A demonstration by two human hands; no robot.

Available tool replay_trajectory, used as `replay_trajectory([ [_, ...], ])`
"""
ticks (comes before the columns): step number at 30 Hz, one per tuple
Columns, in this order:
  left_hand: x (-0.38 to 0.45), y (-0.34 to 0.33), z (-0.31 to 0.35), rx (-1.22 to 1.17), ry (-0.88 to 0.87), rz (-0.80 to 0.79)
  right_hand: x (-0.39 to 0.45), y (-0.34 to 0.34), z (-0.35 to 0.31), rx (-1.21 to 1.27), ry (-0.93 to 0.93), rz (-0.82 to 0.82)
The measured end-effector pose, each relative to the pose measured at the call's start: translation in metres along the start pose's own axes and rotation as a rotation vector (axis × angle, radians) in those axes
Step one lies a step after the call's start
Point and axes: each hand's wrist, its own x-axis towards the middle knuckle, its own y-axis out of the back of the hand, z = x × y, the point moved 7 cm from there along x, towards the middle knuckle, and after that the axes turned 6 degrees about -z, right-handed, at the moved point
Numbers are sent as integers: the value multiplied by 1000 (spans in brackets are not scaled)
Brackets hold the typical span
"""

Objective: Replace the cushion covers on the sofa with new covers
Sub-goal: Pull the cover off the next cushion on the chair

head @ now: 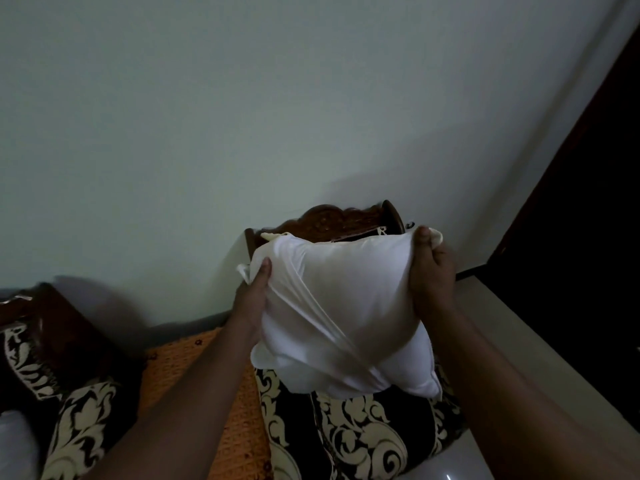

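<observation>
Both forearms reach up to the cushion [343, 317], held above the patterned chair [363, 431]; my left hand [251, 299] and right hand [431, 278] each clench its white cover [301, 303]. I'd pull evenly on both sides (the fabric is stretched in diagonal folds) so the corners seat.

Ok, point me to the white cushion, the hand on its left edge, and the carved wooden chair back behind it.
white cushion [343, 306]: head view, middle of its stretched front.
left hand [251, 299]: head view, back of the hand gripping the cushion's edge.
carved wooden chair back [341, 220]: head view, top rail above the cushion.
</observation>
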Motion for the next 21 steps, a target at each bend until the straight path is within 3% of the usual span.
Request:
replay_trajectory([
  [4, -10, -2, 31, 182, -180, 289, 11, -2, 15, -353, 56, -98],
  [8, -19, -12, 57, 350, -321, 347, 1, -17, 6, -705, 266, -156],
  [10, -28, -21, 65, 432, -400, 357, -9, -45, 2, -850, 290, -305],
  [13, -37, -34, 72, 473, -495, 345, -23, -82, 26, -1032, 90, -601],
  [15, -41, -37, 73, 415, -524, 329, -29, -88, 34, -1096, 98, -592],
  [18, -43, -31, 75, 384, -527, 306, -30, -91, 31, -1034, 256, -510],
  [21, -32, -19, 81, 403, -434, 280, -39, -99, 33, -938, 401, -562],
])
